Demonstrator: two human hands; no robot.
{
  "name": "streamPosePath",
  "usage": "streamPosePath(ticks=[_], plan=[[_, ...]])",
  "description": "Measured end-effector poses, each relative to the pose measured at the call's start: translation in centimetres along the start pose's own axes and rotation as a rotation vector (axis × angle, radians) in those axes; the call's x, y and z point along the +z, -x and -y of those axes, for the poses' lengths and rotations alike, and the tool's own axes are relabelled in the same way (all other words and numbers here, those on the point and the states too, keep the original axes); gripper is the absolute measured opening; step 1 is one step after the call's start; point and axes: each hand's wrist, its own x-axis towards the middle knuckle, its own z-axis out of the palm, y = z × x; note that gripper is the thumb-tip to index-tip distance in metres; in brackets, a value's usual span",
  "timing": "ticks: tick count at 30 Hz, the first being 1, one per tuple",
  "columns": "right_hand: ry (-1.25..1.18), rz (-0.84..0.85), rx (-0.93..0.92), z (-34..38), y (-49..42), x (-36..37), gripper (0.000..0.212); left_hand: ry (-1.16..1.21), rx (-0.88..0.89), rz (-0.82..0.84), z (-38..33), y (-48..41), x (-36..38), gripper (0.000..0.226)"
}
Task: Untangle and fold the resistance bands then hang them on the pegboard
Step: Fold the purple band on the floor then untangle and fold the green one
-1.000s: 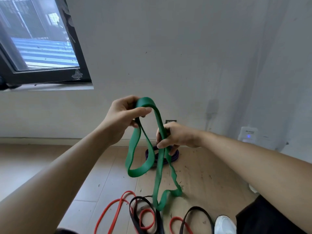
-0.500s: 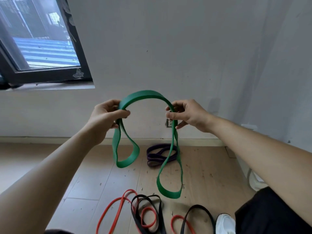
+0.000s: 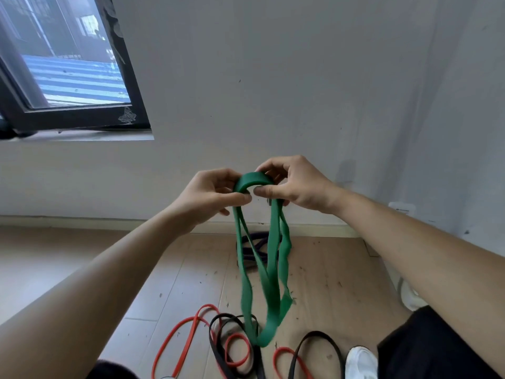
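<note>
A wide green resistance band (image 3: 266, 272) hangs doubled in front of me, its top bend arched between both hands and its loops dangling, blurred, down to the floor. My left hand (image 3: 210, 195) pinches the band's left side just under the bend. My right hand (image 3: 295, 184) grips the right side, fingers curled over the top. The two hands are close together, almost touching. A red band (image 3: 180, 332) and a black band (image 3: 218, 340) lie tangled on the wooden floor below. A purple band (image 3: 255, 244) lies by the wall, partly hidden behind the green one. No pegboard is in view.
A grey wall stands ahead with a dark-framed window (image 3: 76, 116) at the upper left. A white shoe (image 3: 360, 362) and dark trousers (image 3: 437, 346) are at the lower right. A white device (image 3: 401, 210) is on the wall at the right. Small debris dots the floor.
My hands, held apart with the green band arched between them, have come together. The two hanging loops now dangle side by side and swing.
</note>
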Motion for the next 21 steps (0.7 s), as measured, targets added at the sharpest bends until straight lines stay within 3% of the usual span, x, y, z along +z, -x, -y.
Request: streamPosePath(ticks=[7,15,21], plan=[[0.072,0.155,0.057,-0.5,0.3,-0.3,0.027,0.092,0.046,-0.054,-0.6,0.1,0.8,0.029],[-0.127,0.013,-0.009,0.6,0.2,-0.4,0.030,0.021,-0.008,0.040,0.5,0.2,0.8,0.033],[-0.157,-0.072,-0.087,1.4,-0.3,-0.6,0.030,0.031,-0.001,0.006,1.0,0.2,1.8,0.040]])
